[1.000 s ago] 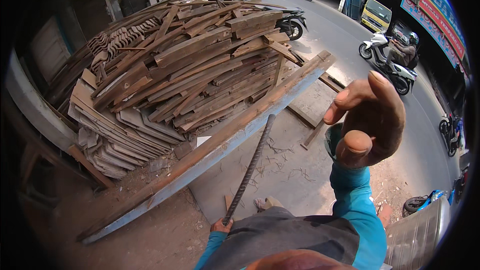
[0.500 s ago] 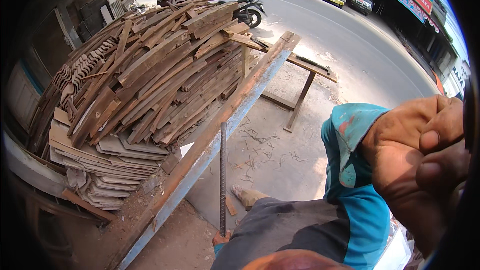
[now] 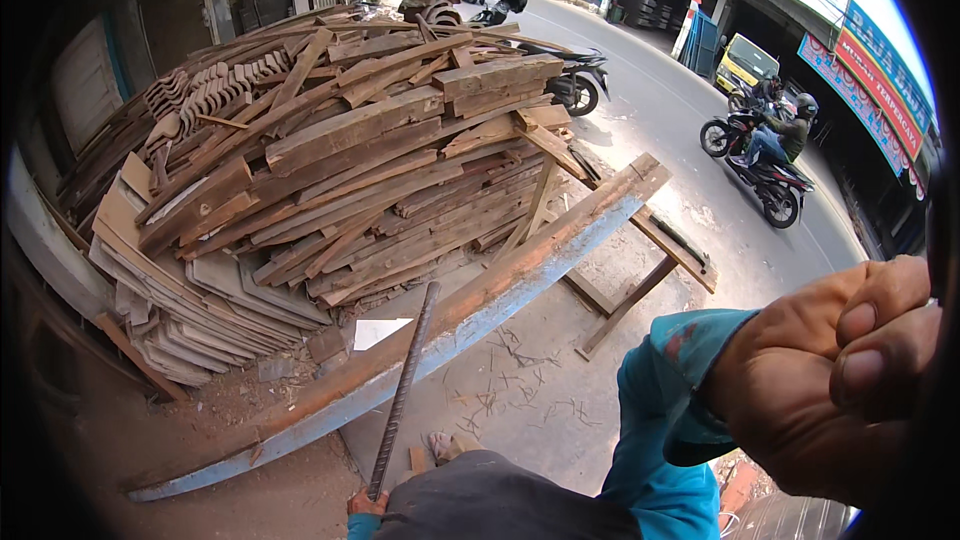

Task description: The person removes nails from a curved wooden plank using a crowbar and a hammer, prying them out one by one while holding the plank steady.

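My left hand (image 3: 367, 502), low in view beside my dark-clothed body, is closed round the lower end of a ribbed steel rod (image 3: 405, 390). The rod slants up and to the right, its top in front of a long wooden beam (image 3: 440, 330) with flaking blue paint along one side; whether they touch I cannot tell. Close to the camera on the right, my right hand (image 3: 820, 370) is raised with curled fingers, its sleeve turquoise. Its fingertips run into the dark rim, so what they grip is hidden. The beam's far end lies by a wooden trestle (image 3: 655, 270).
Left of the beam rises a big pile of old timber (image 3: 360, 160), with roof tiles (image 3: 200, 100) and stacked boards (image 3: 170, 310). A dark, slim object (image 3: 685, 243) lies on the trestle. Nails or wire bits (image 3: 510, 370) litter the ground. A motorcycle rider (image 3: 790, 130) is on the road.
The view has turned, shifting the pile, beam and trestle. The rod, upright before, now leans right at its top. My right hand appears lower, still curled. A motorcycle rider has come into view.
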`<state>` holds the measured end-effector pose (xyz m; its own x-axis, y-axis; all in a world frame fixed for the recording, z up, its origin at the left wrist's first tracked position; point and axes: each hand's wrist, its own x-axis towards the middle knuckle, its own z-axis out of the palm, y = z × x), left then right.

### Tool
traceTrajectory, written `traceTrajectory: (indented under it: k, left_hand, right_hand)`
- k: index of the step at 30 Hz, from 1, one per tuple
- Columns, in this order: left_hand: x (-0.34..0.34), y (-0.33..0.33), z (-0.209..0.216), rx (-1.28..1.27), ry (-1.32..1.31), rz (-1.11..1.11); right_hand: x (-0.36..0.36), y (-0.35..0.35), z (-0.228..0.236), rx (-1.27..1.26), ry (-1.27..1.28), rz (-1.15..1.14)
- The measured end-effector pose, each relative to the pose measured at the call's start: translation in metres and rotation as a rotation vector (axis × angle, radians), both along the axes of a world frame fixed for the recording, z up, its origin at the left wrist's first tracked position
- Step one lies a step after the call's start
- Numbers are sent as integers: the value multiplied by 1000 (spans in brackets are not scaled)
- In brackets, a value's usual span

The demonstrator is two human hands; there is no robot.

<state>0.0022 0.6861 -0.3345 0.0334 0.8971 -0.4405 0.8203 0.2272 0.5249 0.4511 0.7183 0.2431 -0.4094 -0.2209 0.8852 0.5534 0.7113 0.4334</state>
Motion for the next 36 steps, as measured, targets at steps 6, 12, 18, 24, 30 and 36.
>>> traceTrajectory:
  k: [6,12,18,24,30,36]
  left_hand:
    - [73,28,88,-38,57,142]
    - [70,55,112,38,85,123]
    - [41,56,107,118,23,175]
    - [41,87,85,279,-250,64]
    - [41,170,86,456,-446,-57]
    - [-3,254,121,571,-579,-48]
  right_hand:
    - [8,78,-20,-140,-26,45]
    - [-20,146,-45,-127,13,110]
    - [-42,202,-235,-683,761,-507]
    - [-76,218,-297,-1376,1305,311]
    - [-54,271,-220,-1427,782,1301]
    - [-216,271,-102,-1265,433,1533]
